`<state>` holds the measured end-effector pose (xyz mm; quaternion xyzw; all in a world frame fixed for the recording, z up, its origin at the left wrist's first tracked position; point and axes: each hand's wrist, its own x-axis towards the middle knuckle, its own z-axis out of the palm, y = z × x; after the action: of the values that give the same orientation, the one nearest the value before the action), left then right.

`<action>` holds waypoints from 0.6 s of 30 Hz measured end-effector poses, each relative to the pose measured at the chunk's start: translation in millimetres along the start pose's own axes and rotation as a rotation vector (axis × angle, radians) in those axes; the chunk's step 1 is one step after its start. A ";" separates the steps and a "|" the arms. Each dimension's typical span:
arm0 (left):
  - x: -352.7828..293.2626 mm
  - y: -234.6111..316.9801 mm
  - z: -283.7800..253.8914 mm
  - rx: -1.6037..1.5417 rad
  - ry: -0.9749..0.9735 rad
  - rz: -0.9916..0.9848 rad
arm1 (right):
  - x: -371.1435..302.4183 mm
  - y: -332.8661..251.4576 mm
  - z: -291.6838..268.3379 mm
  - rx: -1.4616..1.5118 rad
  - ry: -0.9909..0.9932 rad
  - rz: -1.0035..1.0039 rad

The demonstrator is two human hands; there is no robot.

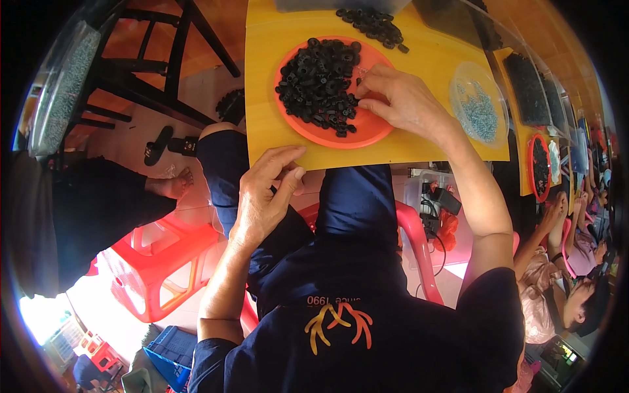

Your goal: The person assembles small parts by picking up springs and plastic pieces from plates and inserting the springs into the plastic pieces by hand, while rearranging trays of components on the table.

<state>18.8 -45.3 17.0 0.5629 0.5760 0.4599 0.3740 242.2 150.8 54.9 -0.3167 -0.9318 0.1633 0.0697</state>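
A shallow orange-red plate (367, 134) on the yellow table holds a heap of small black plastic parts (321, 82). At the heap's right side is my right hand (403, 98), its thumb and fingers drawn together over the plate. Whatever lies between those fingertips is too small to make out. My left hand (265, 190) is at the table's near edge, below the plate, with thumb and index finger apart and nothing seen in it. To the right of my right hand stands a clear round bowl (462, 128) of small silvery-blue metal pieces.
More black parts (377, 29) lie loose on the yellow table (426, 147) behind the plate. A dark tray (458, 19) is at the far right corner. Another person's leg (124, 203) and a red stool (157, 262) are at left. Other people sit along the right.
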 end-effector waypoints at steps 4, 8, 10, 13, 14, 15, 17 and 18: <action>0.1 0.8 0.1 -0.005 -0.008 0.003 | -3.3 0.9 0.0 0.022 0.040 0.006; -0.2 2.0 -0.8 -0.020 -0.018 -0.033 | -3.9 -2.3 9.0 -0.082 0.101 -0.046; 0.1 2.7 -0.6 -0.013 -0.024 -0.038 | -2.8 -2.8 8.9 -0.091 0.081 -0.032; 0.3 3.8 0.4 -0.020 -0.021 -0.032 | -2.1 -2.9 10.4 -0.101 0.070 -0.031; 0.6 3.5 1.0 -0.007 -0.008 -0.006 | -1.9 -3.0 10.8 -0.103 0.080 -0.041; 1.0 3.5 1.7 0.006 0.005 0.020 | -2.6 -3.5 9.8 -0.103 0.079 -0.042; 2.5 5.8 2.8 -0.006 0.011 0.017 | -4.5 -5.7 7.6 -0.090 0.077 0.008; 3.6 6.7 4.2 -0.018 0.014 0.015 | -6.3 -5.1 7.7 -0.091 0.075 0.005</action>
<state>24.4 -41.6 22.4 0.5604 0.5703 0.4718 0.3716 242.5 141.1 49.4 -0.3277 -0.9341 0.1091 0.0899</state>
